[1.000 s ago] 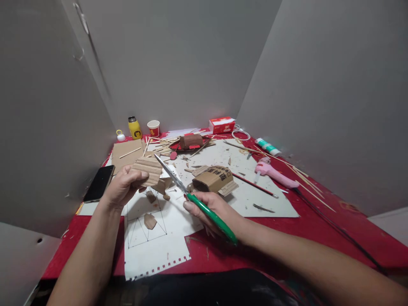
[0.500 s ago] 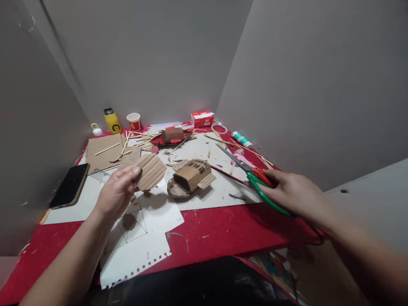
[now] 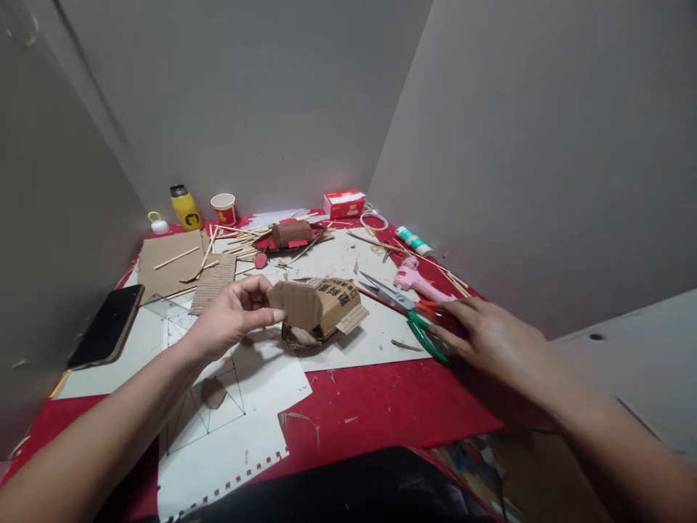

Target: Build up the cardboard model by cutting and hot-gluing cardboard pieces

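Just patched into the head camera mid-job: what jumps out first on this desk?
The left hand holds a cut cardboard piece against the front of a small cardboard model at the middle of the red table. To its right, the right hand rests on green-handled scissors lying flat, beside a pink glue gun. A black phone lies far left.

I see black Chinese signs printed on my little cardboard box (image 3: 333, 301), too small to read.
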### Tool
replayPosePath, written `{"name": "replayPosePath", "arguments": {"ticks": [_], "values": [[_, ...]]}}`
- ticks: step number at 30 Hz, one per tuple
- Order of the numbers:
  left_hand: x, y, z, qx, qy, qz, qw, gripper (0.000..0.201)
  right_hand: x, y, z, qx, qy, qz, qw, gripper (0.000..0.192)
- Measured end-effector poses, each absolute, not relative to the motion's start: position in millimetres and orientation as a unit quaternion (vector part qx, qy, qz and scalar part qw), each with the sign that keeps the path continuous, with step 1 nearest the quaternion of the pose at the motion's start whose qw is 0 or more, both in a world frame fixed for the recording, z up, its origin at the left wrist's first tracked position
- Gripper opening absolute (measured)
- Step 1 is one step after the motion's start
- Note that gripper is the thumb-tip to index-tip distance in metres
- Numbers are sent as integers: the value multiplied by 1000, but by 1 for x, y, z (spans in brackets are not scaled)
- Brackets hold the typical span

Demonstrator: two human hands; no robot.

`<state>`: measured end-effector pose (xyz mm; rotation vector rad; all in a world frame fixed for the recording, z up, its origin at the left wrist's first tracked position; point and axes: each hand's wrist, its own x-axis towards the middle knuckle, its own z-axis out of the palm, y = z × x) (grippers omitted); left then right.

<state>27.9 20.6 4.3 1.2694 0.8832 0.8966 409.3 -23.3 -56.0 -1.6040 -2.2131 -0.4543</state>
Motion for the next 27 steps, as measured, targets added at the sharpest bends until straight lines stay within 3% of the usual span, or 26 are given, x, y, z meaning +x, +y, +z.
{"name": "replayPosePath", "arguments": {"ticks": [2, 6, 10, 12, 18, 23, 27], "values": [[30, 26, 7, 577, 377, 363, 627, 25, 394, -32, -39, -573, -775, -139, 226, 35], [36, 33, 12, 618, 370, 329, 611, 16, 335, -51, -2, -536, -764, 51, 355, 23], [39, 39, 12, 648, 336, 302, 613, 8, 278, -51, 8, -469, -773, 191, 384, 22], [39, 43, 10, 668, 321, 283, 609, 7, 263, -45, 5, -471, -770, 187, 388, 7], [33, 61, 1, 675, 361, 302, 569, 19, 260, -40, 5, -521, -766, 66, 371, 4], [38, 68, -15, 656, 377, 363, 544, 14, 254, -43, 6, -460, -842, -23, 282, 32], [42, 61, -20, 695, 344, 370, 512, 20, 248, -38, 1, -430, -872, -68, 225, 43]]}}
